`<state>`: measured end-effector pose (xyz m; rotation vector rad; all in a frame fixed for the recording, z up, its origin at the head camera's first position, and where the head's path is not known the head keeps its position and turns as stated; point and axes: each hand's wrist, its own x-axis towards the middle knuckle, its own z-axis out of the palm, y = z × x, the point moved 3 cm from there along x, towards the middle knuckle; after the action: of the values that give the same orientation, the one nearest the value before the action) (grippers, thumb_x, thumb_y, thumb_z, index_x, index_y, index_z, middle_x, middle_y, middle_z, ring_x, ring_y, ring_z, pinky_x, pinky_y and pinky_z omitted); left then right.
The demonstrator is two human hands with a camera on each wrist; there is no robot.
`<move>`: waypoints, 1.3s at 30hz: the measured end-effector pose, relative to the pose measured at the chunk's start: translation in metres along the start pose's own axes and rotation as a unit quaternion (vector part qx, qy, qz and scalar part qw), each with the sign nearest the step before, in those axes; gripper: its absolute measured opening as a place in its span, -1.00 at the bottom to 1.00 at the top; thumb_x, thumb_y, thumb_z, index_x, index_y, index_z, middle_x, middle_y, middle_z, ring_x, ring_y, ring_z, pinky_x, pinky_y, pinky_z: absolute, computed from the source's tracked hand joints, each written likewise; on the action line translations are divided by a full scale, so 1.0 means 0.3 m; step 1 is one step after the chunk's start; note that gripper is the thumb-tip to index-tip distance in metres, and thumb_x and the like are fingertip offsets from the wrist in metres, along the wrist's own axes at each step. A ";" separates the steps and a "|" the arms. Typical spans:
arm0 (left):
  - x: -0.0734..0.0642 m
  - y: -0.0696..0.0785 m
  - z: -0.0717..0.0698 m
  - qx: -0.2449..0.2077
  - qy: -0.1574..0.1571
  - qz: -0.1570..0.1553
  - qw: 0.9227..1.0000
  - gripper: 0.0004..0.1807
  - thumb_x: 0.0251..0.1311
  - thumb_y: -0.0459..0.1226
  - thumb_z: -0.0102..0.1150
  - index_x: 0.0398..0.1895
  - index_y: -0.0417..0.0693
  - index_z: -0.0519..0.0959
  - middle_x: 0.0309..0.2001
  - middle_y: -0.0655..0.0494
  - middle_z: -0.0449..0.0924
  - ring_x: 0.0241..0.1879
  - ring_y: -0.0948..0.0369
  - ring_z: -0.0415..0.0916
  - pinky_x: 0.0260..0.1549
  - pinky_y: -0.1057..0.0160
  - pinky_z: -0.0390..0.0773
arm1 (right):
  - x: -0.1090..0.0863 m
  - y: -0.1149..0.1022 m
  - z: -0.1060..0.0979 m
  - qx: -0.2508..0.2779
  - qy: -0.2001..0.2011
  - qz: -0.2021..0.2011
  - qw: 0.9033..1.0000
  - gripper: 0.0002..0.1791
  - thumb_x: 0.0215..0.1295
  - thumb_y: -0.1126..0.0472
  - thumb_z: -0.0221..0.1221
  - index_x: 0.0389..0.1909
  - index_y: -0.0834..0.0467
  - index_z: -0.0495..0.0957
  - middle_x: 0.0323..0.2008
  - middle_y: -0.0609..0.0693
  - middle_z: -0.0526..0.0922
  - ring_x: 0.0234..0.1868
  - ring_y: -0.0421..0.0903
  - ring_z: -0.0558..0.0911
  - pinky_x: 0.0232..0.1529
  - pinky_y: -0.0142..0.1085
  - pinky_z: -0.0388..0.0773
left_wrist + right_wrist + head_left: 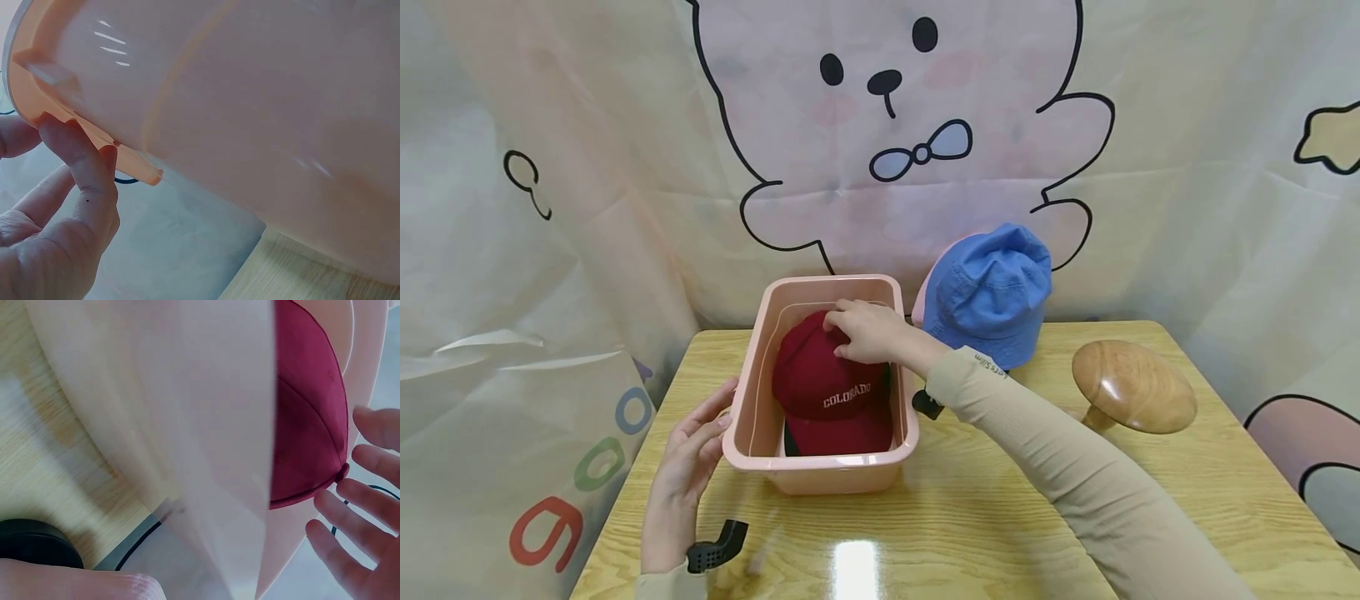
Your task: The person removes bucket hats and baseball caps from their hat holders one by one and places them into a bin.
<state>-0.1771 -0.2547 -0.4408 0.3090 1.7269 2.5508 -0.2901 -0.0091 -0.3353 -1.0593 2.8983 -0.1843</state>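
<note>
A maroon baseball cap (831, 375) lettered COLORADO lies in a pink plastic bin (820, 461), its brim toward the near wall. Dark green and white edges peek out beneath it. My right hand (865, 332) reaches over the bin's right rim to the cap's crown. In the right wrist view, the fingers of that hand (356, 500) are spread at the crown's edge, holding nothing. At the bin's left side, my left hand (688, 458) grips the rim with thumb and fingers; the left wrist view shows its bent fingers (81, 162) right at the rim.
A blue bucket hat (992, 292) stands at the back, right of the bin, with a pink hat (919, 308) partly hidden behind it. A wooden hat stand (1131, 387) with a rounded top is farther right on the wooden table (970, 517). A printed curtain (625, 167) hangs behind.
</note>
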 end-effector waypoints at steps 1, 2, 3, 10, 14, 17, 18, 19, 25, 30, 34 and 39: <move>0.001 0.000 0.000 0.000 0.001 0.000 1.000 -0.52 0.35 -0.49 -0.17 0.25 0.00 0.49 0.07 0.23 0.58 0.03 0.31 0.58 -0.04 0.36 0.59 | -0.002 0.001 0.003 0.002 -0.006 -0.001 1.000 -0.59 0.25 0.04 0.22 0.13 0.01 0.53 0.14 0.02 0.50 0.20 -0.04 0.49 0.26 -0.14 0.43; 0.001 0.000 0.001 -0.001 0.001 -0.001 1.000 -0.52 0.35 -0.49 -0.18 0.25 0.00 0.49 0.07 0.23 0.58 0.03 0.31 0.58 -0.03 0.36 0.59 | -0.003 0.002 0.006 0.002 -0.010 -0.003 1.000 -0.57 0.25 0.04 0.22 0.14 0.01 0.53 0.15 0.02 0.50 0.21 -0.04 0.49 0.28 -0.14 0.41; 0.002 0.000 0.000 -0.001 0.002 -0.001 1.000 -0.52 0.35 -0.49 -0.18 0.24 0.00 0.50 0.06 0.23 0.59 0.02 0.31 0.59 -0.03 0.36 0.59 | -0.004 0.003 0.007 0.004 -0.014 -0.004 1.000 -0.57 0.25 0.03 0.22 0.14 0.01 0.52 0.16 0.02 0.49 0.23 -0.04 0.48 0.30 -0.14 0.39; 0.004 -0.002 -0.004 -0.008 0.008 -0.002 1.000 -0.53 0.34 -0.50 -0.17 0.23 -0.01 0.51 0.07 0.24 0.59 0.03 0.32 0.59 -0.03 0.36 0.59 | -0.014 0.009 0.007 -0.002 -0.016 -0.008 1.000 -0.55 0.26 0.01 0.20 0.16 0.00 0.51 0.18 0.01 0.49 0.28 -0.05 0.44 0.36 -0.13 0.31; 0.004 -0.002 -0.005 -0.011 0.007 0.002 1.000 -0.53 0.34 -0.51 -0.17 0.22 -0.02 0.52 0.06 0.24 0.59 0.03 0.32 0.59 -0.03 0.36 0.59 | -0.022 0.014 0.002 0.004 -0.014 -0.007 1.000 -0.56 0.27 0.01 0.19 0.16 0.00 0.50 0.18 0.00 0.50 0.29 -0.05 0.43 0.39 -0.12 0.26; 0.004 -0.003 -0.004 -0.013 0.005 0.004 1.000 -0.52 0.34 -0.51 -0.18 0.21 -0.02 0.52 0.05 0.24 0.60 0.02 0.32 0.59 -0.03 0.37 0.60 | -0.032 0.018 -0.005 0.012 -0.009 -0.003 1.000 -0.56 0.28 0.01 0.19 0.16 0.01 0.50 0.18 0.00 0.51 0.28 -0.05 0.44 0.37 -0.13 0.29; 0.003 -0.003 -0.004 -0.015 0.004 0.005 1.000 -0.52 0.34 -0.52 -0.19 0.21 -0.01 0.52 0.05 0.24 0.60 0.02 0.33 0.59 -0.03 0.37 0.60 | -0.036 0.019 -0.008 0.016 -0.007 -0.001 1.000 -0.56 0.28 0.02 0.19 0.16 0.01 0.50 0.18 0.00 0.51 0.27 -0.04 0.45 0.36 -0.13 0.31; 0.002 -0.004 -0.004 -0.015 0.004 0.005 1.000 -0.52 0.34 -0.52 -0.19 0.21 -0.01 0.53 0.06 0.24 0.60 0.02 0.33 0.59 -0.03 0.37 0.60 | -0.040 0.021 -0.012 0.019 -0.006 0.001 1.000 -0.56 0.28 0.02 0.18 0.17 0.02 0.50 0.18 0.00 0.51 0.26 -0.04 0.45 0.34 -0.13 0.33; -0.001 -0.004 -0.003 -0.014 0.004 0.005 1.000 -0.53 0.34 -0.51 -0.18 0.22 -0.02 0.52 0.07 0.24 0.59 0.03 0.33 0.59 -0.03 0.37 0.60 | -0.068 0.036 -0.039 0.034 0.018 0.003 0.999 -0.58 0.30 0.03 0.17 0.16 0.04 0.51 0.14 -0.01 0.53 0.22 -0.03 0.48 0.22 -0.10 0.46; -0.004 -0.004 -0.002 -0.022 0.003 0.005 1.000 -0.52 0.34 -0.51 -0.19 0.21 -0.02 0.53 0.06 0.22 0.60 0.01 0.31 0.60 -0.04 0.37 0.60 | -0.089 0.048 -0.052 0.039 0.038 0.001 0.999 -0.60 0.31 0.05 0.17 0.14 0.05 0.53 0.07 -0.01 0.57 0.16 -0.05 0.52 0.16 -0.12 0.50; -0.003 -0.003 0.000 -0.024 0.000 0.004 1.000 -0.52 0.34 -0.52 -0.19 0.20 -0.01 0.53 0.06 0.21 0.60 0.01 0.30 0.61 -0.05 0.37 0.60 | -0.104 0.057 -0.059 0.039 0.054 -0.003 0.998 -0.62 0.30 0.08 0.17 0.11 0.06 0.55 0.05 -0.01 0.58 0.13 -0.06 0.53 0.13 -0.15 0.52; -0.002 -0.001 0.005 -0.020 0.005 0.001 1.000 -0.52 0.34 -0.51 -0.19 0.20 0.00 0.53 0.06 0.22 0.60 0.01 0.31 0.61 -0.05 0.37 0.60 | -0.124 0.070 -0.069 0.046 0.084 -0.006 0.995 -0.66 0.31 0.09 0.16 0.07 0.07 0.57 0.02 -0.02 0.60 0.06 -0.09 0.57 0.04 -0.18 0.55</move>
<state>-0.1763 -0.2534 -0.4408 0.2988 1.6785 2.5884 -0.2769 0.0329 -0.3173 -1.0955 2.9966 -0.4227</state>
